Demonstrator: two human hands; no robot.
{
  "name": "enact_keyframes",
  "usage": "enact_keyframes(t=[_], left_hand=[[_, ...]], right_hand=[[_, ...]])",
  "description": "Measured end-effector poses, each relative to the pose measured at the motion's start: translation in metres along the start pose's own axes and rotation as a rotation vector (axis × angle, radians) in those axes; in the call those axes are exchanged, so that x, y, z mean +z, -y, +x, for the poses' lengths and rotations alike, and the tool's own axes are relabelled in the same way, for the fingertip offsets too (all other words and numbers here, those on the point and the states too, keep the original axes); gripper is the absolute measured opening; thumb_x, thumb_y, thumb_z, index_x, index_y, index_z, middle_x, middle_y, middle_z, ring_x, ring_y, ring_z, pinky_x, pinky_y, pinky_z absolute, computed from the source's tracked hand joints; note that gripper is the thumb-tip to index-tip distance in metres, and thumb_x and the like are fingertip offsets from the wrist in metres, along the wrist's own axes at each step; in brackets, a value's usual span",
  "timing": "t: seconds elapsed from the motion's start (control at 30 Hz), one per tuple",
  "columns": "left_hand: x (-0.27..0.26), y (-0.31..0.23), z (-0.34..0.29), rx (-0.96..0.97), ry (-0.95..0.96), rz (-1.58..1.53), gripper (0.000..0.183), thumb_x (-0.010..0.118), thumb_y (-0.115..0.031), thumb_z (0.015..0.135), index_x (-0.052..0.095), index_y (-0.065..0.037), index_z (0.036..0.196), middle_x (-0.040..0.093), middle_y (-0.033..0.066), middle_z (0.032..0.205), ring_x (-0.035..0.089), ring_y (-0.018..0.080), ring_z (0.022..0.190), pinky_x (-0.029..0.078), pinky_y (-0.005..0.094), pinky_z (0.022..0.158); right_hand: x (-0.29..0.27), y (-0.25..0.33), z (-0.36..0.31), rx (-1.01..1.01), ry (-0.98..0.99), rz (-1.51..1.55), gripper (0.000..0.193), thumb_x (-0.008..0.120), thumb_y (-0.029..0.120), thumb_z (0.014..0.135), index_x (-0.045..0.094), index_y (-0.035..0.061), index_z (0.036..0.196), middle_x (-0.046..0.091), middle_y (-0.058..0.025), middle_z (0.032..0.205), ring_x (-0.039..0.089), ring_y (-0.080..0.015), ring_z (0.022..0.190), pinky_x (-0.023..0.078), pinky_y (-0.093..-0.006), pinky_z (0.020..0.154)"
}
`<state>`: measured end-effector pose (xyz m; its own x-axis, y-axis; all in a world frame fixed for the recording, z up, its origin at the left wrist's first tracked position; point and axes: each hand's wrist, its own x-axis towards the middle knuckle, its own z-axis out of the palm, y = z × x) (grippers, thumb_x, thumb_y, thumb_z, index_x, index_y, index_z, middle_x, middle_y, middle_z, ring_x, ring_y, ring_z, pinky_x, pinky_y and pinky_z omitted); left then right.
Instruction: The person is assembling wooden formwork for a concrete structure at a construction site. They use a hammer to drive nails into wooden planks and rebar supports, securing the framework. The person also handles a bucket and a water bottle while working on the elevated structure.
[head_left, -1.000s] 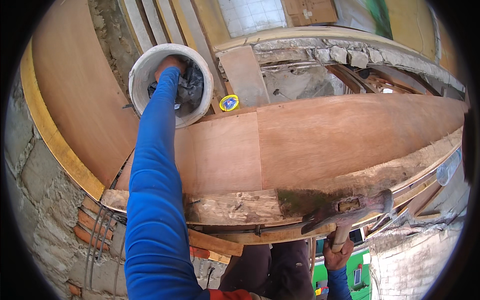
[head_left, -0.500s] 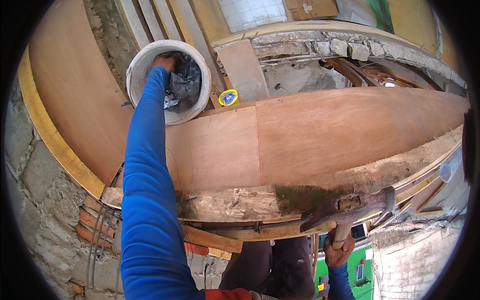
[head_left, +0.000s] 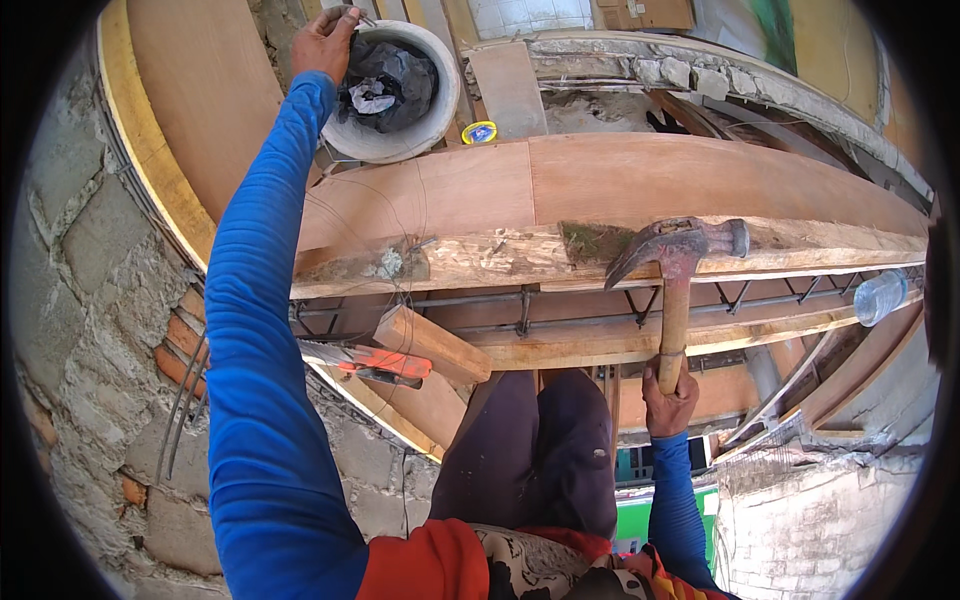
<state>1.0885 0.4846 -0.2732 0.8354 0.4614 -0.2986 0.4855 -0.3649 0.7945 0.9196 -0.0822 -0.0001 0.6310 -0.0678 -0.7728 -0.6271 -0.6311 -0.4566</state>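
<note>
Right hand [head_left: 670,405]: wrapped round the low end of the hammer's [head_left: 676,305] wooden handle, firm grip. Hammer is to the right of the bucket [head_left: 449,85] and nearer the person, head up, claw pointing left. Head overlaps the rough timber [head_left: 490,254] in view; can't tell if it touches. Should handle top-heavy: metal head likely heavy, handle stiff, not fragile. Best hold is low on the handle, where the hand is; higher up gives more control, less swing. Wood could get slippery with sweat.

Left hand [head_left: 325,42]: at the bucket's far-left rim, fingertips pinched on what seems a thin dark piece [head_left: 368,21], too small to identify. Probably light, stiff, easy to drop; pinch mid-length.

Black plastic bag [head_left: 410,85] inside the bucket: likely light, limp, prone to snag; grab a bunched fold. Bucket looks rigid, hold by rim.

Orange-handled saw [head_left: 390,362]: nearer the person than the bucket, likely light with a bendy blade; take by handle only.
</note>
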Motion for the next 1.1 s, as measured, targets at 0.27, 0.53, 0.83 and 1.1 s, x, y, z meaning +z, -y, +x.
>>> enact_keyframes(t=[0.27,0.53,0.83,1.1], left_hand=[[-0.099,-0.137,-0.138,-0.124,-0.049,-0.535,0.021,0.055,-0.017,0.102,0.054,-0.001,0.116,0.061,0.0063,0.092,0.065,0.0203,0.088,0.053,0.0424,0.094],[-0.081,-0.27,-0.397,-0.443,-0.093,-0.676,0.019,0.038,-0.016,0.099,0.054,-0.007,0.105,0.031,-0.0051,0.07,0.029,0.0055,0.059,0.034,0.0246,0.055],[0.008,-0.218,-0.494,-0.971,-0.225,-0.119,0.077,0.063,-0.067,0.085,0.06,0.004,0.114,0.061,0.0103,0.099,0.057,0.0196,0.07,0.045,0.0309,0.049],[0.041,-0.223,-0.444,-1.012,-0.196,0.061,0.093,0.077,-0.066,0.073,0.057,0.014,0.116,0.065,0.019,0.11,0.065,0.028,0.087,0.055,0.037,0.063]], right_hand=[[-0.01,-0.01,0.0,-0.066,0.093,0.015,0.018,0.069,0.017,0.09,0.063,0.0006,0.093,0.058,-0.0028,0.075,0.052,-0.0093,0.067,0.045,-0.0281,0.063],[-0.044,0.019,-0.053,-0.018,0.086,0.294,0.028,0.072,0.025,0.089,0.069,-0.0006,0.098,0.063,-0.0013,0.076,0.052,-0.0077,0.068,0.044,-0.0282,0.062],[-0.075,0.055,-0.139,-0.12,0.074,0.64,0.026,0.075,0.024,0.089,0.069,0.0019,0.101,0.065,0.0002,0.084,0.059,-0.0081,0.079,0.049,-0.0261,0.074],[-0.087,0.04,-0.114,0.062,-0.041,0.602,0.03,0.071,0.03,0.091,0.064,0.0011,0.097,0.057,-0.0003,0.07,0.053,-0.0086,0.062,0.044,-0.0287,0.056]])
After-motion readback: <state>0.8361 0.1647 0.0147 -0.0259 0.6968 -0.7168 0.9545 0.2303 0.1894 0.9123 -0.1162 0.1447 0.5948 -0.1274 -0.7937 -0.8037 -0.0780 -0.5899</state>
